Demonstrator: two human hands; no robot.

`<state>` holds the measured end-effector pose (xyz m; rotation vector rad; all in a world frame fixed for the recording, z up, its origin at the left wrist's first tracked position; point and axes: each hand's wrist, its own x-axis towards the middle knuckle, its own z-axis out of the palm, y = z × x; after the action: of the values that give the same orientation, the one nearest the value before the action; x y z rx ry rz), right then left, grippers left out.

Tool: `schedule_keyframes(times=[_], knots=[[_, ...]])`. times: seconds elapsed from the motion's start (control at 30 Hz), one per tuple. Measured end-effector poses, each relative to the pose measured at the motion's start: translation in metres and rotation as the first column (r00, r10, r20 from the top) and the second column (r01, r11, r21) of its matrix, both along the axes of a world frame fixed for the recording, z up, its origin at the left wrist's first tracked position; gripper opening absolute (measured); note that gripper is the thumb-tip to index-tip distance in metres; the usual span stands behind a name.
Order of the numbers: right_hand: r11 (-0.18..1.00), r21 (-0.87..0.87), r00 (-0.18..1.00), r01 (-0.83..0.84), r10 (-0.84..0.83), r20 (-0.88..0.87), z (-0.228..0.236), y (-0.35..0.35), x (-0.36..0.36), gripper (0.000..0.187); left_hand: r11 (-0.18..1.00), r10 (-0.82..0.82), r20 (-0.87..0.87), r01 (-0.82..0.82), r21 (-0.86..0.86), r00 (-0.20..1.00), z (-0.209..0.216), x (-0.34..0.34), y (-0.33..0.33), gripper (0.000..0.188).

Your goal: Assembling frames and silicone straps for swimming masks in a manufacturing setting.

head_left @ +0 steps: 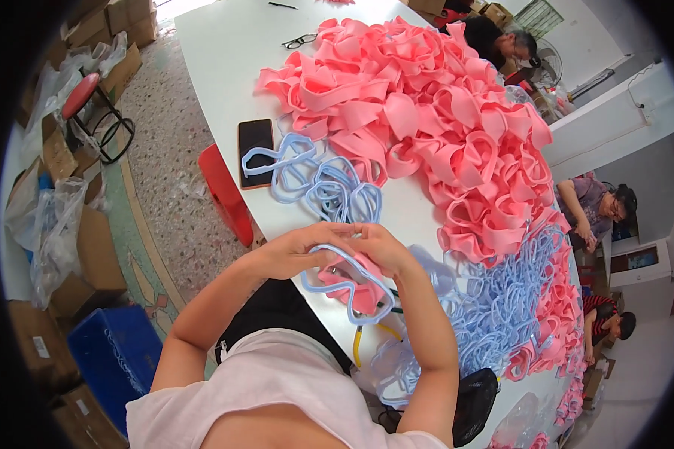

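A long white table stands in a workroom with cardboard boxes along the floor at the left and a red stool just beside the table edge. Most of the table is covered by a big heap of pink bands. Nearer to the person lies a smaller bunch of light blue frames, next to a dark phone, and a larger blue pile lies to the right. A pair of glasses rests far up the table.

Both hands meet over the near table edge. The left hand is closed, its fingers curled around the upper part of one blue frame. The right hand is also closed, pinching the same frame together with a pink band that sits inside it. The frame hangs down from the hands toward the person's body, its long axis running from upper left to lower right. Both hands are touching it at the top, about equally near; the lower loop is free.

Other people sit at the far right side of the table.
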<state>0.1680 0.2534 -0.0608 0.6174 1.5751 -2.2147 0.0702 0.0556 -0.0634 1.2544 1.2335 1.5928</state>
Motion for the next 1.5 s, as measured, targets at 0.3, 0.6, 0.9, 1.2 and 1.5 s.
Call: schedule_keyframes(times=[0.3,0.6,0.9,1.2,1.5], knots=[[0.840,0.452,0.927,0.302,-0.147,-0.346,0.010,-0.006,0.048,0.036,0.950,0.251,-0.140,-0.271,-0.152,0.958,-0.028,0.022,0.000,0.024],[0.373,0.900,0.932,0.225,-0.352,-0.087,0.022,-0.074,0.136,0.056,0.882,0.348,-0.155,-0.379,-0.280,0.925,-0.024,0.039,0.002,0.021],[0.545,0.217,0.586,0.810,-0.730,-0.353,-0.024,-0.076,0.150,0.033,0.887,0.318,-0.403,-0.420,-0.193,0.858,-0.034,0.048,0.008,0.031],[0.546,0.313,0.629,0.777,-0.666,-0.400,-0.012,-0.058,0.140,0.045,0.835,0.271,0.046,-0.211,-0.508,0.961,-0.031,0.036,0.000,0.025],[0.499,0.549,0.741,0.670,-0.486,-0.463,-0.015,-0.054,0.131,0.040,0.794,0.583,-0.242,-0.607,-0.031,0.776,-0.045,0.051,0.003,0.026]])
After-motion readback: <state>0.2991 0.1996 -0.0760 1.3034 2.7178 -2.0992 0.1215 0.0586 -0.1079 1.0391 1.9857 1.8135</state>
